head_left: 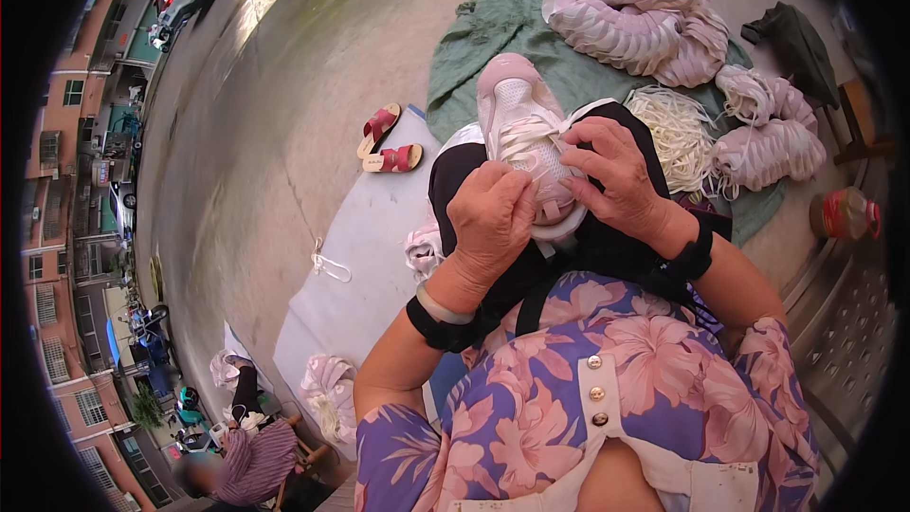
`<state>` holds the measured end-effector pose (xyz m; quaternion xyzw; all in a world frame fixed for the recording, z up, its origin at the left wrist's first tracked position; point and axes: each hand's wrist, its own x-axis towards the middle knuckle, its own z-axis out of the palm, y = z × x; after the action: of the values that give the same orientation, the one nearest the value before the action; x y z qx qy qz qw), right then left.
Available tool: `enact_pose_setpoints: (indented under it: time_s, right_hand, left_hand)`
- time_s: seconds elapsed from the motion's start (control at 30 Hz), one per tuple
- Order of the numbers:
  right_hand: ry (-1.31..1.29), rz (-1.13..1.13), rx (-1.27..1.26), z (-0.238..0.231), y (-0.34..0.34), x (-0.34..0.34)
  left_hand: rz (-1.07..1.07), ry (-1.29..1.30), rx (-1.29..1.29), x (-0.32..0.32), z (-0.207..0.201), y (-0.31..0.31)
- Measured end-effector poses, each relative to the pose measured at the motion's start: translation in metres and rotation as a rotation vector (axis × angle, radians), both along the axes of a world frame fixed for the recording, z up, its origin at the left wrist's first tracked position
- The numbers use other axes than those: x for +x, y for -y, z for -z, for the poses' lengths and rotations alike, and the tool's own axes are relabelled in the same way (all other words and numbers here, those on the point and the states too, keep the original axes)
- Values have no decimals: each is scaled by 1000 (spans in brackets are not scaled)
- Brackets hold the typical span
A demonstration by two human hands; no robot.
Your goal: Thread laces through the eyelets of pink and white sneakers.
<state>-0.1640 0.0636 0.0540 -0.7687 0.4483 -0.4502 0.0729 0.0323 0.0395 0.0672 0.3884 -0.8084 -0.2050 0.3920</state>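
A pink and white sneaker [512, 95] lies across my black-clad lap, its toe pointing away from me. White shoelace [531, 137] crosses its front, and one length runs loose up toward the right. My left hand [488, 223] is closed in a pinch at the sneaker's left opening edge; its fingers cover what they grip. On the opposite side, my right hand [621, 175] pinches the lace beside the tongue, thumb and forefinger close together. Both hands hide part of the sneaker's opening.
Pink shoe uppers [654, 24] lie stacked in a ring on a green cloth [483, 33]. Right of my lap are a heap of white laces [671, 133] and more bundled uppers [773, 147]. Red sandals [393, 157] stand left. A capped jar [844, 215] is at right. Another person [256, 460] sits lower left.
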Motion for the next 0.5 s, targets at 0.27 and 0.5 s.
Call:
enact_pose_setpoints:
  time_s: [0.27,0.5]
  right_hand:
    - [88,1,16,20,10,1]
    - [93,-21,6,27,13,7]
  left_hand:
    - [-21,468,-433,-4,4,5]
    - [-131,460,-350,-2,16,11]
